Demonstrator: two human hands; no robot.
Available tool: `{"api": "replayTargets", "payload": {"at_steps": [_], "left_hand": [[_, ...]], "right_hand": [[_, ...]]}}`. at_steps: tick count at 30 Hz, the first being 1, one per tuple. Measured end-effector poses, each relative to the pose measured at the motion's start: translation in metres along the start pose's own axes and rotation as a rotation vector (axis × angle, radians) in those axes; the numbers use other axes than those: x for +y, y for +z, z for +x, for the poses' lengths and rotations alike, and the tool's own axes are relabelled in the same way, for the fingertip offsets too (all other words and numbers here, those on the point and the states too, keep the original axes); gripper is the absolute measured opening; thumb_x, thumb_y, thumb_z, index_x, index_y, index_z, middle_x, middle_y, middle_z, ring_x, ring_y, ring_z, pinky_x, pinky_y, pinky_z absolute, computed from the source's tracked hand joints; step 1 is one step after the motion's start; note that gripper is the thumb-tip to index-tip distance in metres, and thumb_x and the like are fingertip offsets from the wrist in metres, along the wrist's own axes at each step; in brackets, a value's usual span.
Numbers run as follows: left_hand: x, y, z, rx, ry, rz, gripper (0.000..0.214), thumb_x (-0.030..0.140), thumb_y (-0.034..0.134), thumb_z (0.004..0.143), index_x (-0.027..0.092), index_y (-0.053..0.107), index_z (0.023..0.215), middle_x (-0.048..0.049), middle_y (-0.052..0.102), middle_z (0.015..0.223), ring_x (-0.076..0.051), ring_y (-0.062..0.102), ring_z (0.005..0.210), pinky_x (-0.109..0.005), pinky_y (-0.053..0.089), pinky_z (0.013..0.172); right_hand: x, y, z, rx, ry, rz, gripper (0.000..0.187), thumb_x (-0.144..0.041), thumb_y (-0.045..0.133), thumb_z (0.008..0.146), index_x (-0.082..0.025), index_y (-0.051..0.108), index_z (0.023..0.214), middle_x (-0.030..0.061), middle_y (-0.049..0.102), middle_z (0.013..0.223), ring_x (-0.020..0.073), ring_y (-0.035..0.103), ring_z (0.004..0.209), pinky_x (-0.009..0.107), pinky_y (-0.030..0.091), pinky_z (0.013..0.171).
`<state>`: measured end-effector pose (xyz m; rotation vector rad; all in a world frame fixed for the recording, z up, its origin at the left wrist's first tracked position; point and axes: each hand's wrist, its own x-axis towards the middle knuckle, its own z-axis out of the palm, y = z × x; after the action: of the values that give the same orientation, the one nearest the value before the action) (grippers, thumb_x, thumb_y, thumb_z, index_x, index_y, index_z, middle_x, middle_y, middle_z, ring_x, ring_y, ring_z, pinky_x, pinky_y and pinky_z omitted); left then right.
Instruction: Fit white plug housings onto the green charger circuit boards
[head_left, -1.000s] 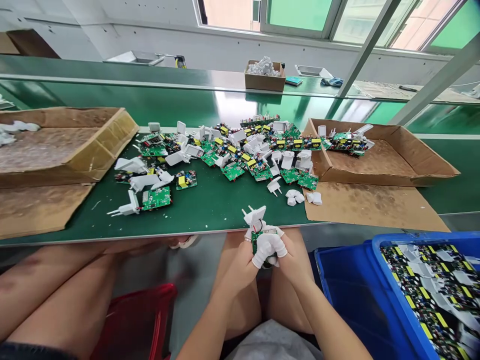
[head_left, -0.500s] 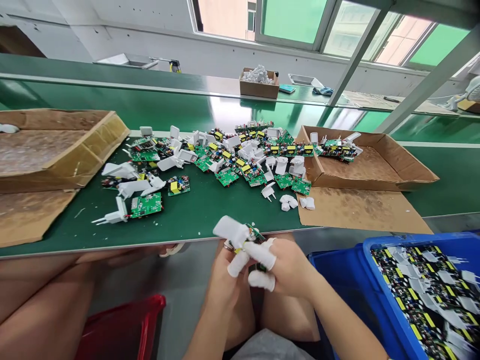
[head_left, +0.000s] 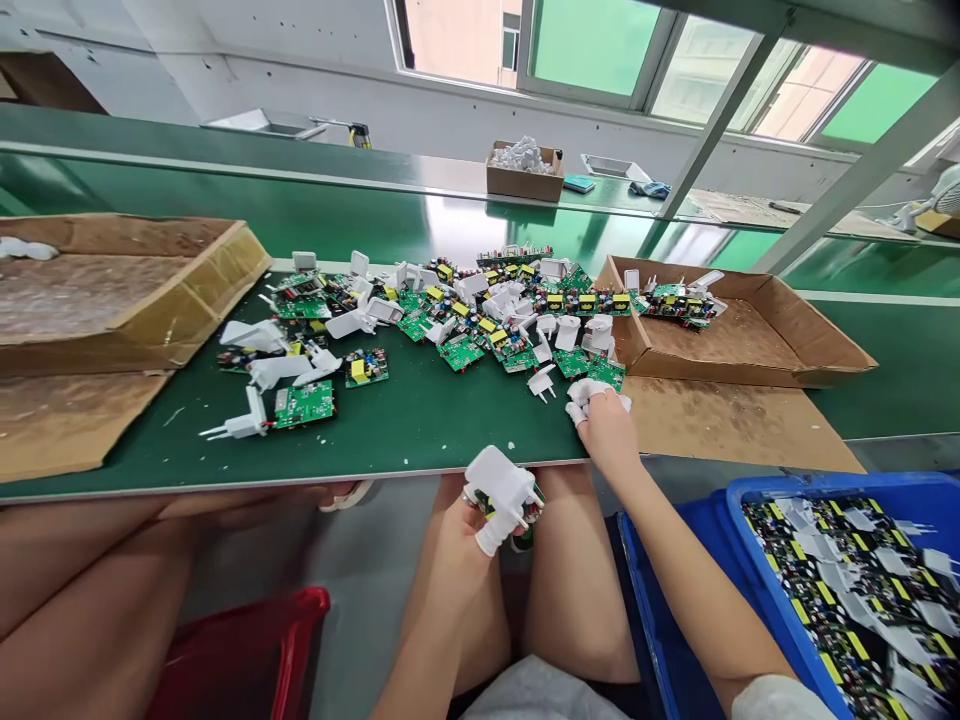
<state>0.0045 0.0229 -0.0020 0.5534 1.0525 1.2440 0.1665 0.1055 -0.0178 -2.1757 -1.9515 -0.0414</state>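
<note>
Apparently leaving boards [head_left: 461, 352] beyond left hand [head_left: 459, 530] unfinished, clasping a plug unit [head_left: 497, 480] there, not revealing any grasp by right hand [head_left: 609, 418].

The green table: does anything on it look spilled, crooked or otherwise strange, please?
Yes, slightly. Small white flecks lie scattered near the front edge of the green table, like stray debris. The circuit boards lie in a jumbled heap at different angles, whereas those in the blue bin sit in neater rows.
</note>
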Motion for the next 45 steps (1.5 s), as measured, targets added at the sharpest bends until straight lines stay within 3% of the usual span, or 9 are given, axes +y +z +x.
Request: {"api": "replayTargets", "payload": {"at_steps": [6,12,16,20,24,28,34,39,45], "left_hand": [[0.005,-0.003,0.008,-0.012,-0.061,0.024,0.054,0.038,0.078,0.051,0.011,0.054,0.091,-0.0082,0.060,0.082,-0.016,0.058,0.062,-0.020,0.045,0.048],[0.003,0.004,0.019,-0.205,-0.169,0.193,0.060,0.040,0.076,0.052,0.011,0.046,0.095,-0.0063,0.058,0.079,-0.013,0.054,0.059,-0.018,0.042,0.044],[-0.010,0.009,0.023,-0.267,-0.043,0.370,0.045,0.029,0.068,0.062,0.014,0.043,0.097,-0.0065,0.059,0.090,-0.015,0.056,0.077,-0.024,0.046,0.067],[-0.019,0.011,0.022,-0.192,0.132,0.597,0.037,0.028,0.064,0.066,0.017,0.050,0.098,-0.0073,0.057,0.100,-0.020,0.053,0.091,-0.031,0.041,0.081],[-0.017,0.013,0.019,-0.192,0.243,0.698,0.031,0.026,0.064,0.066,0.018,0.056,0.095,-0.0069,0.054,0.106,-0.021,0.050,0.098,-0.032,0.040,0.086],[-0.012,0.017,0.016,-0.159,0.078,0.706,0.046,0.022,0.062,0.068,0.018,0.050,0.112,-0.0060,0.058,0.103,-0.020,0.054,0.093,-0.031,0.043,0.080],[-0.015,0.015,0.012,-0.156,0.179,0.726,0.043,0.017,0.059,0.069,0.022,0.054,0.111,-0.0040,0.055,0.112,-0.020,0.050,0.102,-0.033,0.039,0.090],[-0.021,0.012,0.019,-0.109,0.188,0.368,0.038,0.023,0.064,0.069,0.019,0.053,0.105,-0.0043,0.056,0.106,-0.017,0.052,0.099,-0.028,0.041,0.089],[-0.028,0.016,0.012,-0.108,0.167,-0.062,0.039,0.033,0.064,0.074,0.024,0.046,0.107,-0.0005,0.053,0.107,-0.012,0.052,0.096,-0.021,0.045,0.081]], "right_hand": [[0.033,-0.013,-0.002,-0.034,-0.292,0.354,0.031,-0.004,0.044,0.070,-0.013,0.058,0.096,0.0110,0.057,0.090,0.0229,0.052,0.083,0.034,0.043,0.071],[0.028,-0.028,-0.020,0.001,0.046,1.425,0.023,-0.038,0.057,0.075,-0.016,0.052,0.068,-0.0012,0.049,0.052,0.0087,0.039,0.035,0.020,0.031,0.034],[0.004,-0.037,-0.047,-0.146,-0.064,1.775,0.039,-0.046,0.057,0.077,-0.014,0.054,0.056,0.0004,0.049,0.055,0.0044,0.034,0.035,0.017,0.026,0.032],[-0.008,-0.037,-0.061,-0.291,-0.254,1.710,0.023,-0.041,0.060,0.077,-0.019,0.066,0.078,0.0056,0.054,0.088,0.0124,0.054,0.067,0.021,0.046,0.051],[-0.010,-0.030,-0.065,0.022,-0.296,1.416,0.013,-0.017,0.056,0.079,-0.024,0.064,0.086,0.0031,0.052,0.091,0.0132,0.054,0.088,0.024,0.048,0.076],[-0.013,-0.029,-0.068,0.134,-0.322,1.191,0.015,-0.010,0.054,0.079,-0.022,0.060,0.086,0.0015,0.055,0.086,0.0116,0.055,0.081,0.021,0.048,0.072],[-0.015,-0.026,-0.075,0.268,-0.351,0.872,0.014,-0.014,0.049,0.083,-0.021,0.057,0.092,0.0041,0.059,0.087,0.0167,0.055,0.082,0.029,0.050,0.071],[-0.008,-0.019,-0.083,0.207,-0.448,0.831,0.028,-0.020,0.042,0.087,-0.023,0.050,0.114,0.0077,0.054,0.112,0.0207,0.050,0.104,0.038,0.047,0.085],[-0.021,0.000,-0.098,0.099,-0.110,0.834,0.055,-0.038,0.052,0.081,-0.016,0.032,0.127,0.0161,0.051,0.112,0.0268,0.054,0.097,0.045,0.051,0.075]]}}
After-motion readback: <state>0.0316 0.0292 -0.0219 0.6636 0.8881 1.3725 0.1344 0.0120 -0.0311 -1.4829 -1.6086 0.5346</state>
